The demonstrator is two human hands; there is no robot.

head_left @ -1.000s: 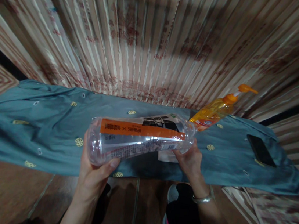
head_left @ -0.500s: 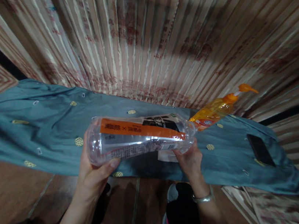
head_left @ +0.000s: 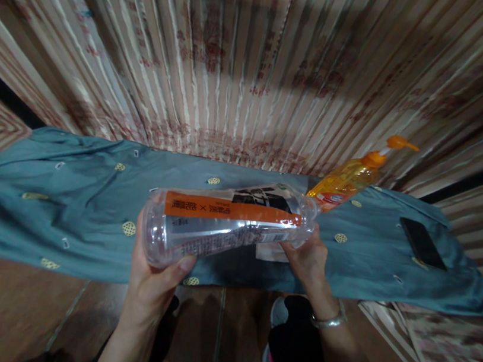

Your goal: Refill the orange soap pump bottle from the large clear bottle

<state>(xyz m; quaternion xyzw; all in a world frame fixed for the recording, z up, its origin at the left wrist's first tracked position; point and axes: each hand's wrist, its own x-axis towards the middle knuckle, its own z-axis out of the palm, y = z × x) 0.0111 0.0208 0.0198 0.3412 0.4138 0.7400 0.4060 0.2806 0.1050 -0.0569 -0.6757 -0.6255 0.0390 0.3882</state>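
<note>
A clear empty plastic bottle [head_left: 226,224] with an orange label stripe lies on its side in the air above a blue-grey cloth [head_left: 62,204]. My left hand [head_left: 156,277] is wrapped round its base end, thumb on the front. At the neck end my right hand [head_left: 309,259] grips the bottle; a silver bracelet is on that wrist. Under the bottle, on the cloth, a pale flat piece [head_left: 270,251] shows partly. Whether the bottle has a cap is hidden.
An orange pump bottle [head_left: 349,178] stands on the cloth behind the right hand. A dark phone [head_left: 422,243] lies at the cloth's right end. A pleated patterned curtain [head_left: 249,62] hangs behind. Brown tiled floor and my shoes [head_left: 277,330] are below.
</note>
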